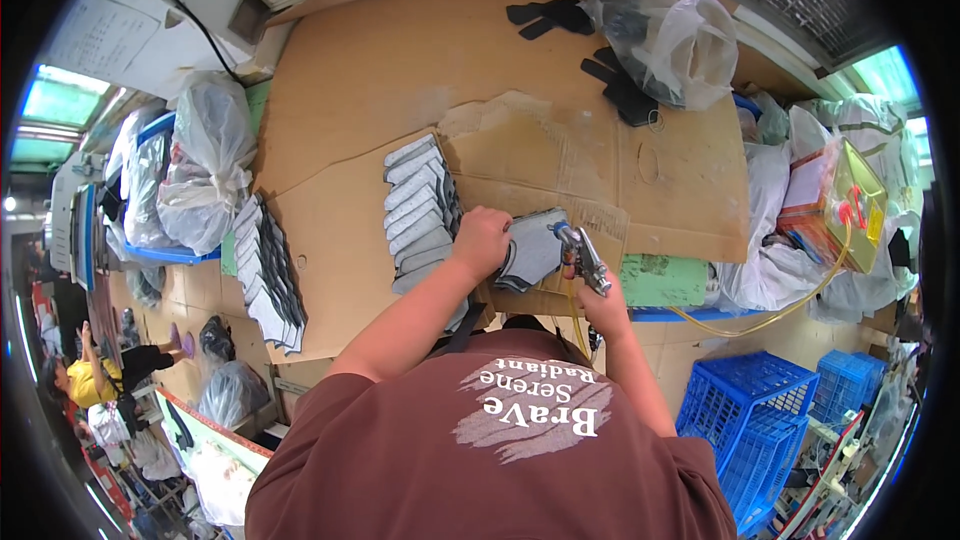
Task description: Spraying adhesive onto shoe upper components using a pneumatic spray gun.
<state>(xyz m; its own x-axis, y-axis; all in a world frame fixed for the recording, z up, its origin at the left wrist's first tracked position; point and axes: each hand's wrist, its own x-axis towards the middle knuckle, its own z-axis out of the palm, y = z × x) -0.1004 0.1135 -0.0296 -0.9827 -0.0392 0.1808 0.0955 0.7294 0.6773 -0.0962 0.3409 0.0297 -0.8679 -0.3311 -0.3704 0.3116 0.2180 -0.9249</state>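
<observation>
My right hand is wrapped round a metal spray gun with a yellow hose. Its nozzle points at a grey, dark-edged cut piece lying on the cardboard near the front edge. My left hand is closed at the left side of that piece, with fingertips at its edge. Beside the left wrist runs an overlapping row of similar grey pieces, partly hidden by my forearm. Another overlapped row lies at the table's left edge.
Cardboard covers the table. Black cut pieces and a clear plastic bag lie at the far right. Bagged goods stand on the left. A yellow can on the right has a hose attached. Blue crates stand below right.
</observation>
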